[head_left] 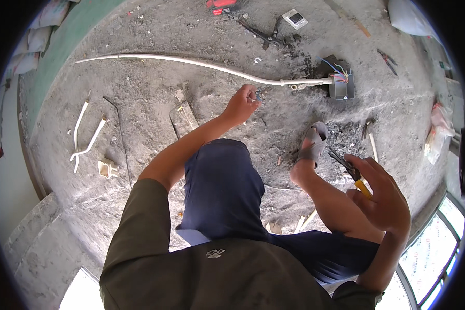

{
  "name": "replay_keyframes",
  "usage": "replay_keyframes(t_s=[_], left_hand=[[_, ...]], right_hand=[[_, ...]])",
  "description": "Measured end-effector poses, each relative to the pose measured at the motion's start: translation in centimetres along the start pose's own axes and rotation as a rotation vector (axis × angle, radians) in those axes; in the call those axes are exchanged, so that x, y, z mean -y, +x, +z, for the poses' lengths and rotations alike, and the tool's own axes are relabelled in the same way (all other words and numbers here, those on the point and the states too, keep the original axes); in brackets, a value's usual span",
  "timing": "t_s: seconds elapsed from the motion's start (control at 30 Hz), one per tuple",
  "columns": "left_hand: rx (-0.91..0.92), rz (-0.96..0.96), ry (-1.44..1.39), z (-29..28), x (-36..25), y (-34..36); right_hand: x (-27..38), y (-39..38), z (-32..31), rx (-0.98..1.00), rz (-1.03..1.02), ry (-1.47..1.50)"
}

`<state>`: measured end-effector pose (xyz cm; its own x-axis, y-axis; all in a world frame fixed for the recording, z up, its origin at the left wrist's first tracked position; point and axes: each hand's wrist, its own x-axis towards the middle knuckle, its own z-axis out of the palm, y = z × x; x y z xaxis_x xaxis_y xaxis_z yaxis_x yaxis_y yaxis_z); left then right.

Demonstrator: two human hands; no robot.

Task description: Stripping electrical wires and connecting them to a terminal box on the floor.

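My left hand point(241, 104) reaches forward over the concrete floor and pinches a small metal piece point(259, 94) near a white conduit pipe point(201, 63). The pipe runs right into a grey junction box point(341, 87) with coloured wires sticking out. My right hand point(382, 194) is raised near my knee, fingers partly spread, holding pliers point(352, 172) with yellow handles. I squat, one foot in a grey sandal point(313, 142).
On the floor lie black cutters point(266, 35), a white switch plate point(295, 18), a red tool point(221, 5), bent white pipe pieces point(85, 135), a hammer point(369, 135) and a small socket part point(107, 168). Sacks lie at the upper left, a window frame at the lower right.
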<state>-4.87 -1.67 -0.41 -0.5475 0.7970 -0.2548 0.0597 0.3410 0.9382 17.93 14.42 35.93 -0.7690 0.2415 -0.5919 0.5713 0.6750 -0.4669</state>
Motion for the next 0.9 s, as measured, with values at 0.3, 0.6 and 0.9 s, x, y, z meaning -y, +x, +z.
replay_keyframes(t_s=[0.3,0.6,0.9], left_hand=[[0.298,-0.251,-0.088,-1.4,-3.3,1.0],[0.389,0.267,0.352,0.7,-1.1,0.0],[0.475,-0.266,-0.026,0.6,-4.3,4.5]], right_hand=[[1.9,1.1,0.6,-0.185,-0.044,0.134],[-1.7,8.4,6.3,-0.017,0.088,0.149],[-9.6,19.5,20.3,-0.547,0.196,0.061]])
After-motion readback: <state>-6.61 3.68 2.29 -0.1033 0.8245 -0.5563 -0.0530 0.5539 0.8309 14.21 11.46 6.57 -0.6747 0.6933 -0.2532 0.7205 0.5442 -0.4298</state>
